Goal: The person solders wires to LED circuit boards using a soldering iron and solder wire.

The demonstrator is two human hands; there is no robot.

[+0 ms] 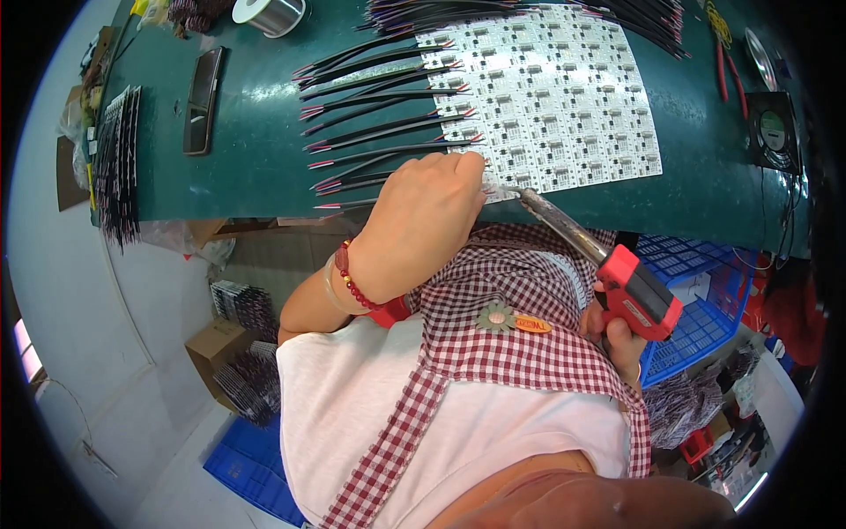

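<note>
My left hand [427, 212] is closed in a pinch at the near edge of a white circuit board panel [564, 97]. The nearest black cable [348, 204] runs under that hand toward its fingertips, which hide the cable's end. My right hand [619, 342] grips a red and black soldering iron [639, 291] by its handle. The iron's metal barrel [564, 227] slants up and left, its tip close to my left fingertips at the panel's lower edge. Several black cables with red and bluish wire ends lie in a row along the panel's left side.
Bundles of black cables [630, 22] lie at the far edge. A solder spool [270, 13], a phone [204, 101] and cabled strips [117, 163] are on the left. Red-handled pliers [731, 79] and a black fan-like box [774, 132] stand right. Blue crates [696, 326] are below.
</note>
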